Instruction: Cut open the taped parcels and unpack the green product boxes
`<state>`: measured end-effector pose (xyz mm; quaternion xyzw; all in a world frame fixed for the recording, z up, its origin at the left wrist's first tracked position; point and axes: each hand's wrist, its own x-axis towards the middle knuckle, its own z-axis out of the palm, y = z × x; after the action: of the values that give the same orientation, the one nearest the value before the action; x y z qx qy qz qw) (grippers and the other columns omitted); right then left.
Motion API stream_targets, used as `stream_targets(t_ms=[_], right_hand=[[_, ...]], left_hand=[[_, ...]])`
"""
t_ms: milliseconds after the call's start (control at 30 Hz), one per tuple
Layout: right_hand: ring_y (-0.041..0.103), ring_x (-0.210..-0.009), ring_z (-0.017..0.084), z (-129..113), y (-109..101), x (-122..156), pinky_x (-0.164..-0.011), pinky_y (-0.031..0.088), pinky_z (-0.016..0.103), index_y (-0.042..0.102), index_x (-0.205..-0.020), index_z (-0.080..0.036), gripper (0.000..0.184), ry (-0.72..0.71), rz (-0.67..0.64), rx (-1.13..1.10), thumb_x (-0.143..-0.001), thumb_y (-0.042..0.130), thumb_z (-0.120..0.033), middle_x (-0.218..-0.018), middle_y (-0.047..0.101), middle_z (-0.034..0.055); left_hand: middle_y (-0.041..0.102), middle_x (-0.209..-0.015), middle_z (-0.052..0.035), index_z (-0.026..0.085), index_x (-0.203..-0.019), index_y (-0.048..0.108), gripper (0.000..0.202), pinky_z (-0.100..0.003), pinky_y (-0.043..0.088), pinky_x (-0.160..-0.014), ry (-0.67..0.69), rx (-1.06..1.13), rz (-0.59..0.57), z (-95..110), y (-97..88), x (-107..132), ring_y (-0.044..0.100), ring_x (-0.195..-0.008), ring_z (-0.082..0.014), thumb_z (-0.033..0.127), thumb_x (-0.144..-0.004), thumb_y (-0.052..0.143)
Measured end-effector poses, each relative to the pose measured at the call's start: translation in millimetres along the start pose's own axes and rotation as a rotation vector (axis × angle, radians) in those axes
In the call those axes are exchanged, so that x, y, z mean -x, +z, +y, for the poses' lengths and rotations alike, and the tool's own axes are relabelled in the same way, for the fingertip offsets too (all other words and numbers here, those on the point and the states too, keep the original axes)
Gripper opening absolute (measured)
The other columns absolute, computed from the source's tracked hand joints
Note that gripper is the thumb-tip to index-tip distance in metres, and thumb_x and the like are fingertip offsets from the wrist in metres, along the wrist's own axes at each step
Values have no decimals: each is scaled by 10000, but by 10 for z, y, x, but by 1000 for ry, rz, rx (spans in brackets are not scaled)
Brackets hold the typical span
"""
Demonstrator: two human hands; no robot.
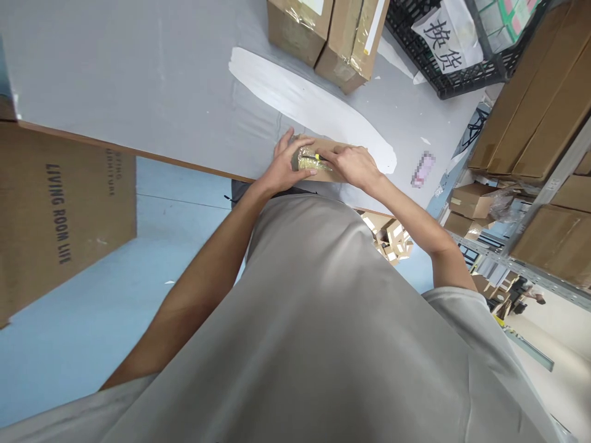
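A small cardboard box (pixel 305 164) with shiny clear tape over its end lies at the near edge of the grey table (pixel 138 80). My left hand (pixel 282 166) grips the box's left end, with fingers along the far side and the thumb at the near side. In my right hand (pixel 354 165) is a slim box cutter (pixel 317 157) with a yellow part, its dark tip pointing left over the taped face. The fingers of that hand are closed round it and hide most of its handle. Whether the tip has gone into the tape I cannot tell.
Two taped cardboard cartons (pixel 300 31) stand at the back of the table. Right of them is a black plastic crate (pixel 443 86) with a white bag (pixel 446 37). A large carton (pixel 69 215) stands at left, below the table edge. Shelving (pixel 530 209) with boxes lines the right.
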<state>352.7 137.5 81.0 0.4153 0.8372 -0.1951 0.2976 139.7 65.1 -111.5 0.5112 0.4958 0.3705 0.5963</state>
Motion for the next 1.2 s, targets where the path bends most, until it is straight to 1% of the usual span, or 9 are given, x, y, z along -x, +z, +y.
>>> stream_targets(t_ms=[167,267,400,500,600,700,867,1000,1200], right_hand=[[825,-1155,398,-61,8,-45,-1028,612,532,728,-1630,-193,518,-33,58,-60,-1288,377,-361,-1281,876,185],[838,-1195,385,-95,-2,-75,-1094,594,538,742,-1590,-162,478,-46,68,-94,-1281,407,-307,-1277,871,200],[840,-1214,399,-146,-17,-105,-1088,592,549,771,-1513,-138,439,-63,54,-56,-1251,429,-227,-1265,880,218],[842,-1213,405,-140,-39,-63,-1048,591,519,804,-1450,-129,431,-38,27,4,-1251,433,-222,-1245,891,226],[847,-1197,399,-9,-71,103,-994,574,473,810,-1458,-134,407,10,-30,60,-1241,474,-210,-1242,898,238],[846,-1189,387,253,-74,389,-950,548,449,799,-1490,-138,429,66,-85,106,-1218,468,-153,-1269,893,254],[831,-1189,375,656,56,807,-900,503,432,735,-1604,-157,489,161,-135,127,-1234,415,-160,-1334,865,270],[813,-1190,364,763,201,881,-889,472,417,718,-1624,-197,483,182,-119,87,-1273,390,-247,-1356,849,254],[799,-1171,354,833,359,947,-866,451,401,708,-1640,-244,493,191,-94,26,-1296,368,-340,-1364,849,221]], left_hand=[[459,-1898,-159,250,-1489,768,992,-689,207,-1529,-52,7,15,135,-30,10,184,-1885,-508,920,-788,982],[445,-1914,-164,257,-1468,778,1008,-687,201,-1533,-69,-31,18,182,-48,5,195,-1885,-502,950,-763,979],[404,-1943,-179,278,-1468,793,1081,-691,184,-1531,-51,-70,-5,173,-87,-1,227,-1876,-512,954,-660,1031],[428,-1932,-186,290,-1511,787,1069,-692,200,-1526,-40,-113,-9,175,-119,4,255,-1871,-498,953,-702,1009],[450,-1926,-173,324,-1573,763,1082,-683,237,-1522,-18,-172,-35,192,-146,14,270,-1871,-489,983,-738,961],[467,-1914,-185,338,-1605,750,1126,-688,258,-1515,-19,-195,-44,184,-168,17,268,-1872,-500,1005,-720,951],[497,-1888,-209,337,-1608,741,1176,-709,266,-1507,-14,-202,-33,115,-187,-6,283,-1867,-495,1050,-691,925],[585,-1810,-206,326,-1595,740,1170,-685,244,-1517,-13,-190,-33,104,-193,-9,301,-1864,-476,1040,-689,935],[567,-1823,-212,329,-1586,748,1135,-678,286,-1500,-55,-178,-22,139,-207,45,289,-1870,-471,1003,-698,961]])
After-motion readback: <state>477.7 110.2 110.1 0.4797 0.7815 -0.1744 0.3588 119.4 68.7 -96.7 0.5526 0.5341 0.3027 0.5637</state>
